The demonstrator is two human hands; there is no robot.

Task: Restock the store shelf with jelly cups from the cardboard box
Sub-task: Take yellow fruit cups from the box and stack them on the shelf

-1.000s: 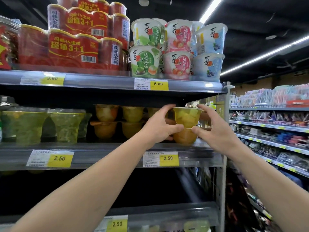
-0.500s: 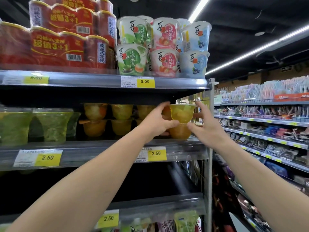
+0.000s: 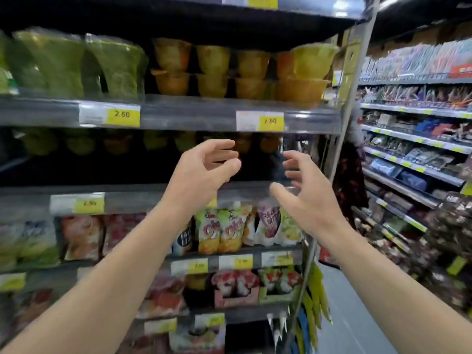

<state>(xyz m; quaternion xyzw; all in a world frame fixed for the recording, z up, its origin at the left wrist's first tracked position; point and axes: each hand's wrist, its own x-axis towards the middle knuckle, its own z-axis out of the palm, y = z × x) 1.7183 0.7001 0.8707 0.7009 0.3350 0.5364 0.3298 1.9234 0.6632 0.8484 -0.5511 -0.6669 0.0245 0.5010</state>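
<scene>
Since both hands hold nothing, the step looks like going back for more cups. The left hand (image 3: 204, 169) and the right hand (image 3: 304, 198) hang in front of the shelves, fingers loosely bent, well below the shelf (image 3: 189, 112) with the jelly cups. The yellow jelly cup (image 3: 315, 60) sits on top of an orange cup (image 3: 301, 89) at the right end of the row. I think the next move is reaching down to the cardboard box, which is not in view
</scene>
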